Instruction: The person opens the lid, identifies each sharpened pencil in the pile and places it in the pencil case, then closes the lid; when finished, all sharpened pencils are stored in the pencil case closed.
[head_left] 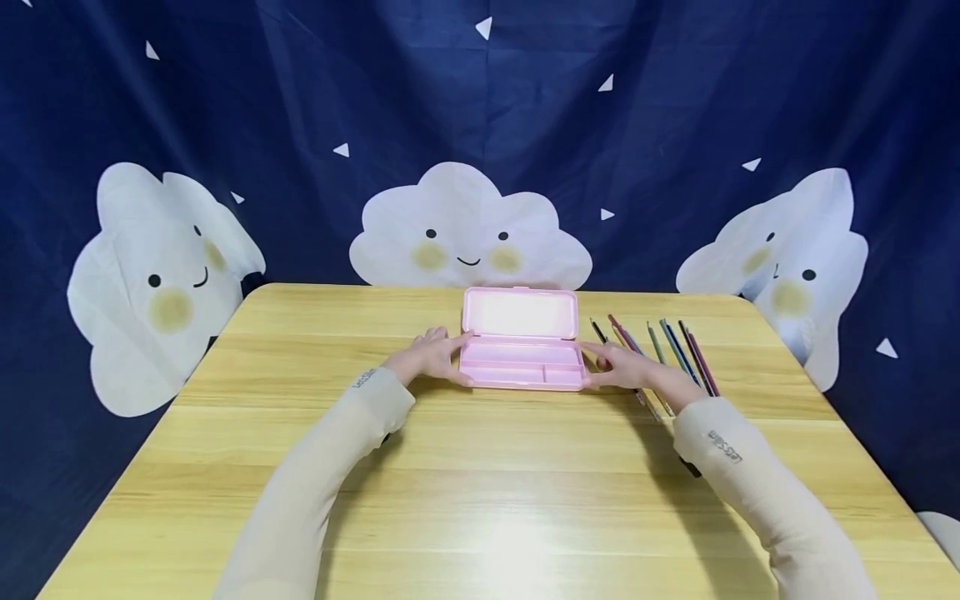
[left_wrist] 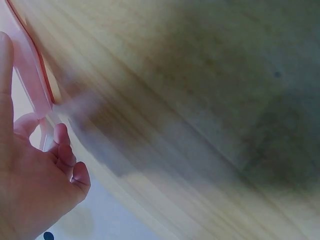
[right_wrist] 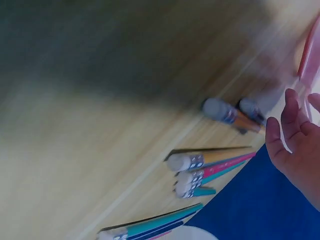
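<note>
Tabletop: wood-grained, cloud-print curtain beyond.
Grip: left hand, right hand; thumbs and fingers part-spread, holding opposite ends of the pencil case.
Pencil case: far centre, lid raised; uneven pull could skew it.
Pencils: right; low right-hand sweep could scatter them.

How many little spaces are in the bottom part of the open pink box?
3 in the pink box: a long space along the back, a wide space front left, and a smaller space front right. None looks hidden.
</note>
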